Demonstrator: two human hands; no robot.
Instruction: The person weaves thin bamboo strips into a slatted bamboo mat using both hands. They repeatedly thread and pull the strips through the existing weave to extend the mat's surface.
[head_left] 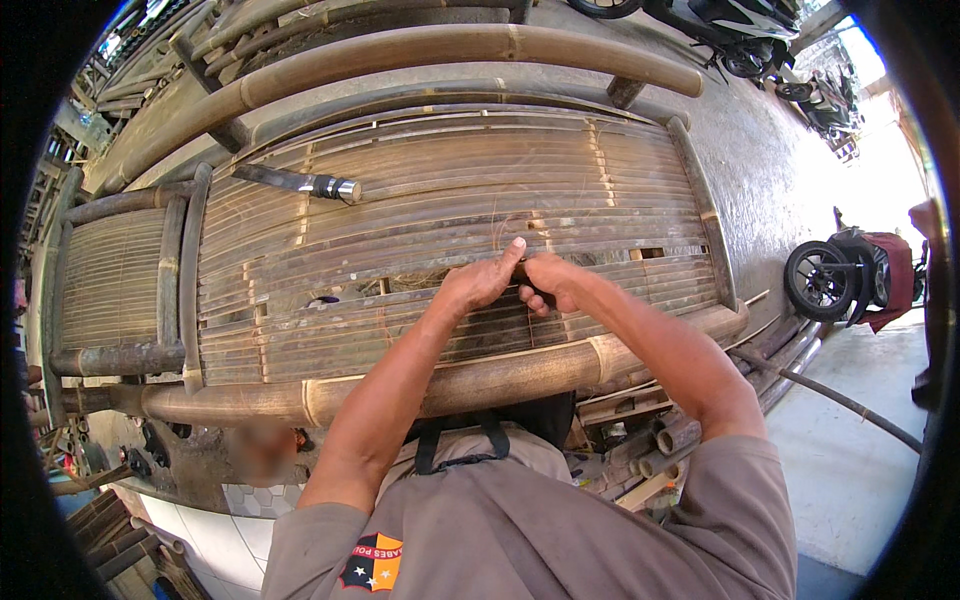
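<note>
My left hand (484, 281) and my right hand (556, 284) meet over the slatted bamboo seat (420, 165). Both are closed, with the left thumb raised and the right fingers curled. A small dark piece shows between them, too hidden to name. Thin brown strands (497, 222) rise just beyond the hands. Beside my left hand, a long gap in the slats (400, 283) exposes a pale crosspiece. A large knife (300, 183) with a dark blade and a black-wrapped, metal-ended handle lies on the far left of the seat.
A thick bamboo front rail (450, 382) crosses between my body and the seat. Another bamboo rail (400, 62) runs along the far side. Loose bamboo poles (690, 432) lie at lower right. Motorbikes (835, 272) stand to the right and far right.
</note>
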